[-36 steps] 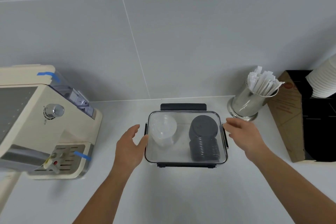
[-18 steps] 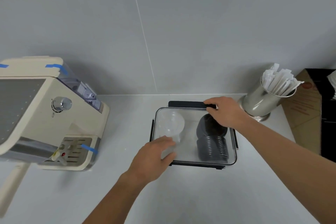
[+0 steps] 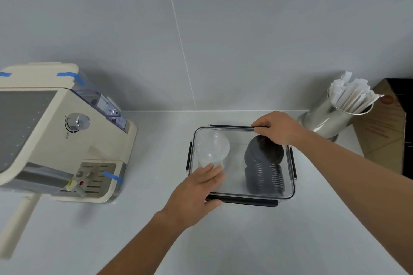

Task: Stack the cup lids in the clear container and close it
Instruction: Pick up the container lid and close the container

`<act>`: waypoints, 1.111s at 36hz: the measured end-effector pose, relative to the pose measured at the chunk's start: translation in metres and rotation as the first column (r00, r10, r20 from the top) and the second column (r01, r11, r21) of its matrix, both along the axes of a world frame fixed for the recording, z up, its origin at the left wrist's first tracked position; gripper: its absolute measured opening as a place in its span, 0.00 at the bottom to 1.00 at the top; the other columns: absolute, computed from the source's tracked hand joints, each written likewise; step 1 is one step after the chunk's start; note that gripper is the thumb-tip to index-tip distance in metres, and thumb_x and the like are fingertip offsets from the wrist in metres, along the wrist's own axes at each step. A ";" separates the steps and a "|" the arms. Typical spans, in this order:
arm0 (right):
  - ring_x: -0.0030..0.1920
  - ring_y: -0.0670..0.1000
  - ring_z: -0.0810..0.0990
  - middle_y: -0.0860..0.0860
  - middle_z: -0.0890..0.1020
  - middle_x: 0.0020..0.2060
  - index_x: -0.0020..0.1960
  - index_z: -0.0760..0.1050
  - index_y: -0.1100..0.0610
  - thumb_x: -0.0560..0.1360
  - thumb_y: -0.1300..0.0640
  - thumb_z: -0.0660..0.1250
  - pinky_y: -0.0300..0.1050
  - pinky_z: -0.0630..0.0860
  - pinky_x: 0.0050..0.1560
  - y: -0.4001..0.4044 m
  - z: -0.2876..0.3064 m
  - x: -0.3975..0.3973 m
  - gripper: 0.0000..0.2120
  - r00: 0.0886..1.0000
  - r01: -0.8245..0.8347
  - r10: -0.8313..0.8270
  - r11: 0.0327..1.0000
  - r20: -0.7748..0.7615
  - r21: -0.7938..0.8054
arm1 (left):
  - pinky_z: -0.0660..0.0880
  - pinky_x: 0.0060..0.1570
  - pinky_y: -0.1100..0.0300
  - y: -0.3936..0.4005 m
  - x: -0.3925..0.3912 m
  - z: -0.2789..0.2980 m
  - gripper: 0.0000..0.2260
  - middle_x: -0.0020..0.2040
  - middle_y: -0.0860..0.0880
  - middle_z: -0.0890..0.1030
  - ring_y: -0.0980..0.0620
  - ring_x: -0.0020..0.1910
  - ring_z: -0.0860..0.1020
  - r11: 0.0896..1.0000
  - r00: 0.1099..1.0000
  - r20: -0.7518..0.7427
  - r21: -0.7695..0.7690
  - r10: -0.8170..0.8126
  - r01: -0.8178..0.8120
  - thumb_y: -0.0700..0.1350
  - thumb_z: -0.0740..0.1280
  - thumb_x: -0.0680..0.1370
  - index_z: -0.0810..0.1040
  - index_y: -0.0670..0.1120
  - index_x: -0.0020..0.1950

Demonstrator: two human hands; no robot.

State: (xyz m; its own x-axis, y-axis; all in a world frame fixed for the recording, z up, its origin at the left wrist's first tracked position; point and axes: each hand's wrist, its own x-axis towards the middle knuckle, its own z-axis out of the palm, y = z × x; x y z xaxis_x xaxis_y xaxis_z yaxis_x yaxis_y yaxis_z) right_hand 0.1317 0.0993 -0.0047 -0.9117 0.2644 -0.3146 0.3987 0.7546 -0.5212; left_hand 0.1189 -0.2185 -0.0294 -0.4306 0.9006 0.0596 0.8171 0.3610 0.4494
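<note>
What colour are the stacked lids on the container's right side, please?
Dark grey, next to clear ones; seen in the head view.

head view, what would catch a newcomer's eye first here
The clear container at mid-counter, holding a black lid stack and clear lids, with the left hand on its near edge and the right hand on its far edge. Then the cream coffee machine at left and a steel cup of paper packets at right.
</note>
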 end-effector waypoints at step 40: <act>0.56 0.48 0.79 0.50 0.79 0.63 0.70 0.72 0.50 0.73 0.53 0.71 0.47 0.75 0.58 -0.011 -0.004 0.078 0.26 0.830 0.523 -0.557 0.795 -0.030 -0.307 | 0.69 0.63 0.64 -0.002 -0.019 0.017 0.16 0.59 0.56 0.78 0.57 0.59 0.76 0.853 0.854 0.266 0.158 0.447 -0.497 0.45 0.74 0.74 0.81 0.47 0.61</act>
State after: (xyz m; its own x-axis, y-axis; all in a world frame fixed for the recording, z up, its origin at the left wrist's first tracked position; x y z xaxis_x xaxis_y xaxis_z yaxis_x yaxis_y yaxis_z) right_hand 0.2102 0.0885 -0.0088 -0.6794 0.6434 -0.3529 0.6239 0.2533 -0.7393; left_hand 0.0998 -0.2200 -0.0128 -0.8242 0.5599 0.0849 0.4484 0.5536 0.7017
